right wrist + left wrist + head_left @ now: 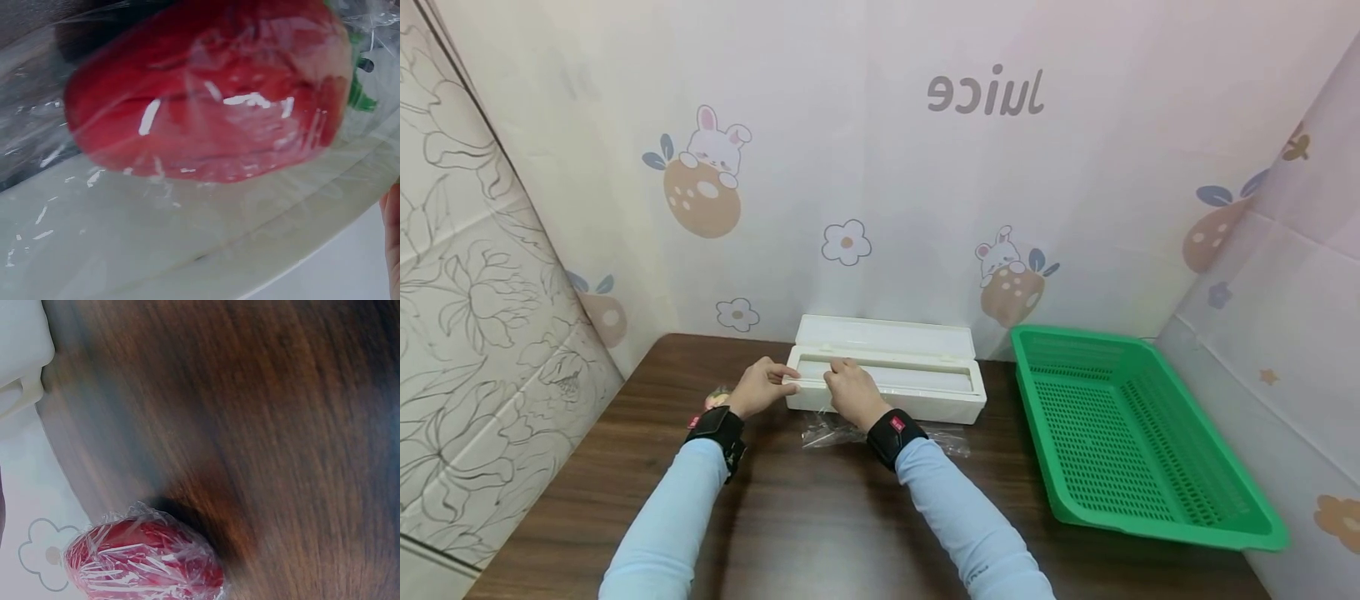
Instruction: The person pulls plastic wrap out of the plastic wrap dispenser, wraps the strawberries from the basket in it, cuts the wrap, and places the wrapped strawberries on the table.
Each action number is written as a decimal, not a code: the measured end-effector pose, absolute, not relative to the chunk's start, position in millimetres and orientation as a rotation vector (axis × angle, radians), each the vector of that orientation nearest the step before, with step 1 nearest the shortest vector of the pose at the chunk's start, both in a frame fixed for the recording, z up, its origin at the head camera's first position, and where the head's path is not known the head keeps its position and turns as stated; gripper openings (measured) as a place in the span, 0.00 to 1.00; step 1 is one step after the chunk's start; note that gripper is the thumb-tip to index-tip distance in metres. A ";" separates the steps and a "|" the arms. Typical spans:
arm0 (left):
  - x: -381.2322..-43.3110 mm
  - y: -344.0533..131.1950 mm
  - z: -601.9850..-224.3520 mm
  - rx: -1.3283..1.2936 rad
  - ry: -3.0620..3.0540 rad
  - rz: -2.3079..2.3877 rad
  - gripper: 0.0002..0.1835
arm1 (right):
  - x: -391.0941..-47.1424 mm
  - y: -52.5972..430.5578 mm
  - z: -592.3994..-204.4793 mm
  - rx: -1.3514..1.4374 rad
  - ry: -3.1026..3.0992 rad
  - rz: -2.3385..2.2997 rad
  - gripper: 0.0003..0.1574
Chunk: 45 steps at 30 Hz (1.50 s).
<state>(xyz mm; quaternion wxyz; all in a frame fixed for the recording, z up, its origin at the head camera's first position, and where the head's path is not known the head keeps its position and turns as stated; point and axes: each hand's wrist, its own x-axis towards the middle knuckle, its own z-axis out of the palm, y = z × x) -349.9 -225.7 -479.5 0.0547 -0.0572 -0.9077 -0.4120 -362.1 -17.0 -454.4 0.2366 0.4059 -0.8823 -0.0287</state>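
A long white cling film dispenser point(917, 406) stands at the back of the table, its lid point(883, 336) raised and a white roll point(917, 379) inside. My left hand point(762, 388) grips its left front corner with thumb and fingers. The right hand point(853, 392) is on the front edge with curled fingers; I cannot tell what is under its fingertips. Clear film point(829, 431) spreads on the table before the dispenser. In the right wrist view a red pepper point(206, 94) with a green stalk lies under film. Another red thing wrapped in film point(144, 556) appears in the left wrist view.
A green plastic basket point(1037, 433) stands at the right of the dark wooden table point(790, 533). A small wrapped item point(717, 398) sits by the left wrist. A patterned cloth wall point(910, 183) rises right behind the dispenser.
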 end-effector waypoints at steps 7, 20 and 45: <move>-349.9 -226.7 -474.5 -0.145 -2.763 -1.266 0.12 | -362.0 -11.2 -453.9 1.089 -2.436 -0.040 0.07; -348.8 -226.0 -481.4 -0.117 -2.769 -1.254 0.13 | -362.4 0.0 -457.0 1.092 -2.429 -0.008 0.06; -345.9 -222.3 -477.9 -0.125 -2.781 -1.261 0.13 | -366.3 21.3 -466.9 1.067 -2.368 0.093 0.09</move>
